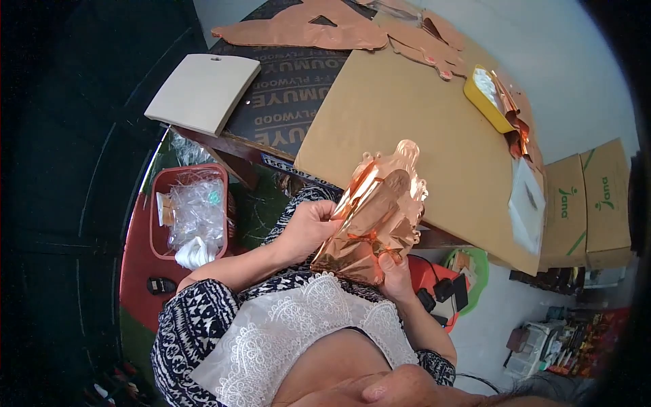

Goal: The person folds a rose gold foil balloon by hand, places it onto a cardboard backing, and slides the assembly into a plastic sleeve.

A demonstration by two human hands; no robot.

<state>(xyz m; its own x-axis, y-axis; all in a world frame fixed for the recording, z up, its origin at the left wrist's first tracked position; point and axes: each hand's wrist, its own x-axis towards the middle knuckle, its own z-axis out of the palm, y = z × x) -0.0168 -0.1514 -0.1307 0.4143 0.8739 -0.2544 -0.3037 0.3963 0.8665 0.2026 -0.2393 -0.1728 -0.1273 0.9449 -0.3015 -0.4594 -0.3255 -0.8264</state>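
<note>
A shiny rose-gold foil balloon (378,214), deflated and partly folded, is held over my lap in front of the table edge. My left hand (306,227) grips its left edge with the fingers curled around the foil. My right hand (395,271) pinches the lower right corner from below. The lower part of the foil is crumpled into pleats.
A brown cardboard sheet (407,115) covers the plywood table (285,88). More rose-gold foil shapes (305,30) lie at the far side. A yellow tray (485,98), a pale board (203,91), a red basket of plastic bags (193,210) and cardboard boxes (586,203) stand around.
</note>
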